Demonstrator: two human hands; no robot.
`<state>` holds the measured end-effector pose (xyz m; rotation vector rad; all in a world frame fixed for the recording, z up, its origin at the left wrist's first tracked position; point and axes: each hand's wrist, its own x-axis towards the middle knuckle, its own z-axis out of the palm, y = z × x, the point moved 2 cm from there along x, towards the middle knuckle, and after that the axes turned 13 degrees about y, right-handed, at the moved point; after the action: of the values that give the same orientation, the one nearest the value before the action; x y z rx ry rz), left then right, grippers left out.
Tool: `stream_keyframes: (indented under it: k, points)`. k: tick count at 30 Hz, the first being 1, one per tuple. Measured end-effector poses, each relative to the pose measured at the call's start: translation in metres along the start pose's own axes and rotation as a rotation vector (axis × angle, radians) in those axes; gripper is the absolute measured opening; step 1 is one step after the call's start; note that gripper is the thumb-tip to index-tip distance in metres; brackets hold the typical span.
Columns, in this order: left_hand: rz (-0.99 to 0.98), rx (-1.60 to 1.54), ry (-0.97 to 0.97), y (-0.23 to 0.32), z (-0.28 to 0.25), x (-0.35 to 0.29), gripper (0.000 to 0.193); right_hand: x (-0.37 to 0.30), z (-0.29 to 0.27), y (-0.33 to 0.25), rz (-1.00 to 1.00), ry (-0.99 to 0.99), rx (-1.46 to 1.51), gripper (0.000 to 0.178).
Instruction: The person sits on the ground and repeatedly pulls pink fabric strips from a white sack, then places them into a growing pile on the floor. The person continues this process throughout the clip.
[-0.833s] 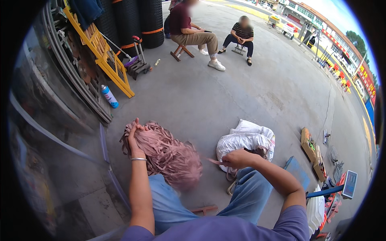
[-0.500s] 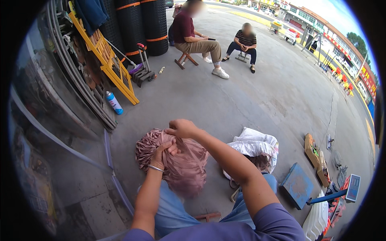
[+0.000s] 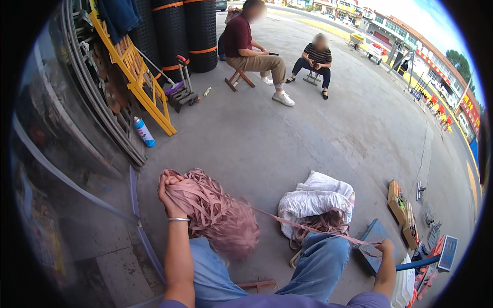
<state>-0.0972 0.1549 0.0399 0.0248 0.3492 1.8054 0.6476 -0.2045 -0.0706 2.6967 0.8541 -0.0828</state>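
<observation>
A big bundle of dusty-pink fabric strips [image 3: 218,213] hangs in front of my left knee. My left hand [image 3: 172,186] grips its upper left end, fingers closed round the strips. Out to the right, my right hand [image 3: 385,247] is closed on the end of one strip [image 3: 308,227], pulled taut from the bundle across my right knee. Between the hands, on the ground, lies a white woven sack [image 3: 314,192] with its mouth open and more pinkish strips [image 3: 326,222] inside.
A blue platform scale [image 3: 377,241] stands at my right, beside wooden boxes [image 3: 403,213]. At the left are a yellow ladder [image 3: 136,74], a spray can [image 3: 144,132] and a glass door [image 3: 77,169]. Two people sit on folding stools ahead, one in maroon [image 3: 237,36], one in stripes [image 3: 317,54].
My right hand has swung from the bundle far out to the right, drawing one strip out straight. My left hand has shifted left and up with the bundle's end.
</observation>
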Motion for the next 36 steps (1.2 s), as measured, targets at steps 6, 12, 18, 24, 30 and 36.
stream_keyframes:
  k: [6, 12, 18, 24, 30, 36]
  points:
    - [-0.123, 0.273, -0.003, -0.027, -0.011, 0.000, 0.033, -0.144, -0.180, -0.297, -1.274, -0.138, 0.270, 0.025]
    - [-0.370, 0.619, 0.009, -0.060, -0.021, -0.032, 0.077, -0.285, -0.304, -0.500, -1.603, 0.272, 0.849, 0.018]
    - [-0.637, 0.286, -0.361, -0.058, -0.010, -0.031, 0.021, -0.214, -0.261, -0.550, -1.240, -0.067, 0.875, 0.045]
    - [-0.275, -0.116, -0.190, -0.027, 0.008, -0.009, 0.011, -0.014, -0.068, -0.290, -0.677, 0.025, 0.296, 0.056]
    - [-0.018, -0.106, 0.013, 0.000, 0.006, -0.001, 0.018, -0.010, 0.012, 0.012, 0.005, -0.109, -0.044, 0.062]
    - [0.005, 0.280, 0.035, -0.013, 0.004, -0.005, 0.038, -0.048, -0.089, -0.170, -0.633, -0.098, 0.381, 0.039]
